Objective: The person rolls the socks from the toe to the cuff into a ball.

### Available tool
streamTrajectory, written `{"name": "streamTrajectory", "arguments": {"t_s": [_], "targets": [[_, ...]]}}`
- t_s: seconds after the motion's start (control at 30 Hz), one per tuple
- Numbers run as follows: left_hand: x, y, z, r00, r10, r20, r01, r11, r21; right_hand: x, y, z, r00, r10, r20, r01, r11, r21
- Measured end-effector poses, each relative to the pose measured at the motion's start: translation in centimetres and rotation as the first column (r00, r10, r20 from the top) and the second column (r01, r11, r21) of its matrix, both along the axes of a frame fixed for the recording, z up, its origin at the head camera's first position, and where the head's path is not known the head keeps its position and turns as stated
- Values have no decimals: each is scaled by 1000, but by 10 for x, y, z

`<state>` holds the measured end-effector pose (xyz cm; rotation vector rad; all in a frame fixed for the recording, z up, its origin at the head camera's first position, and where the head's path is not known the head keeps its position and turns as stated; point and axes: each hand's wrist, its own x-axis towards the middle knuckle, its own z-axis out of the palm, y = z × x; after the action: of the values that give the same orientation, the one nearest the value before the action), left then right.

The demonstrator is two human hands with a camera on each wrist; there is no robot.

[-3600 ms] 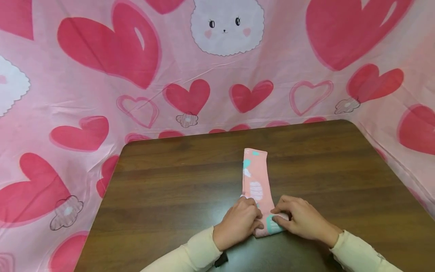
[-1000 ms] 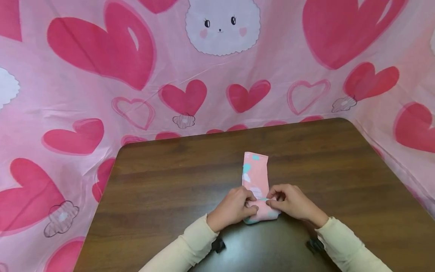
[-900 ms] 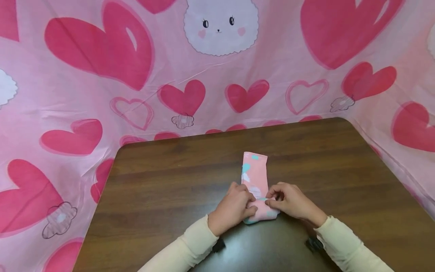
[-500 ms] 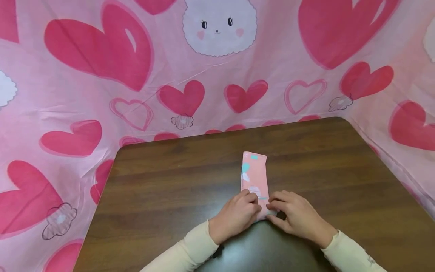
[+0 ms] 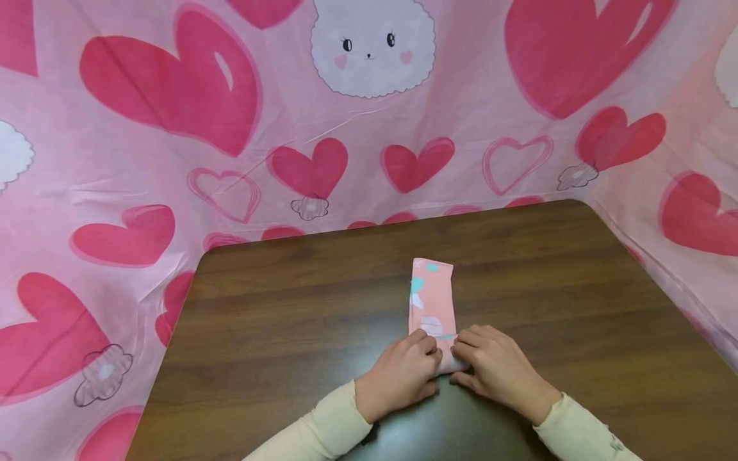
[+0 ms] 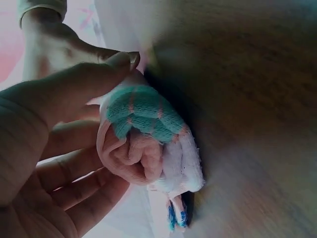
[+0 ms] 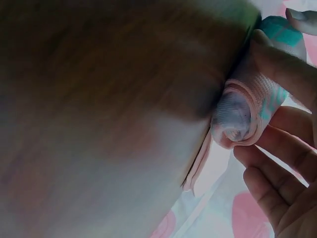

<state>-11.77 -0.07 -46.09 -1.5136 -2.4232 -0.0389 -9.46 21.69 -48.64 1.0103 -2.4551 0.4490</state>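
Observation:
A pink sock (image 5: 436,294) with teal and white patterns lies lengthwise on the table, its near end rolled up and its far part flat. My left hand (image 5: 400,372) holds the left end of the roll; in the left wrist view the thumb is on the near side and the fingers are beyond it. At the right end, my right hand (image 5: 500,368) grips the roll between thumb and fingers. The coiled sock end (image 7: 235,119) shows in the right wrist view, and a teal patch on the roll (image 6: 143,111) in the left wrist view. Whether a second sock lies inside cannot be told.
The brown wood-grain table (image 5: 300,301) has rounded far corners. Behind it and along its sides hangs a pink cloth (image 5: 357,115) printed with hearts and a white fluffy face.
The near end of the sock has been rolled away from me, so the flat part is shorter than several seconds ago. Lately both hands have shifted their hold on the roll, right thumb coming nearer.

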Motion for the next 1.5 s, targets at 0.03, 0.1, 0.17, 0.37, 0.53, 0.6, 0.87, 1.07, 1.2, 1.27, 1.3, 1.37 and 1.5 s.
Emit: {"name": "streamTrajectory", "arguments": {"t_s": [0.03,0.1,0.17,0.37,0.53,0.6,0.87,1.07,1.2,1.27,1.3,1.37,1.5], "targets": [[1,0,0,1000,5,-2,-5,1000,-7,0,0,0,1000,2,-6,-2,1000,1],[1,0,-1,1000,14,10,-14,1000,-9,-1,-1,0,1000,4,-18,-4,1000,-3],[1,0,-2,999,28,32,-27,1000,-8,-2,-2,-2,1000,-2,-23,1,1000,-17],[3,1,-7,998,62,-20,-62,998,3,-6,-2,-6,999,-35,35,38,997,-70],[1,3,-9,998,54,-38,-51,995,80,-7,0,-4,993,-38,116,51,992,-116],[-1,1,-8,998,45,41,-50,991,124,-7,1,-3,987,-36,155,56,990,-129],[-12,-6,-4,925,-38,379,-76,957,280,-5,10,3,929,41,367,51,970,-239],[-18,-10,-2,799,-53,598,-163,940,301,-8,15,8,856,83,510,69,959,-273],[-23,-16,-5,650,-65,757,-256,919,299,-12,16,10,773,108,625,102,951,-291],[-25,-18,-8,584,-76,808,-289,911,294,-14,15,11,736,115,668,117,949,-292],[-26,-19,-9,560,-77,825,-302,908,289,-15,14,12,722,116,682,122,949,-290],[-29,-20,-10,530,-74,845,-321,904,281,-18,12,14,705,104,701,130,953,-273],[-32,-22,-9,494,-31,869,-368,898,242,-28,6,19,669,58,741,146,967,-208]]}}
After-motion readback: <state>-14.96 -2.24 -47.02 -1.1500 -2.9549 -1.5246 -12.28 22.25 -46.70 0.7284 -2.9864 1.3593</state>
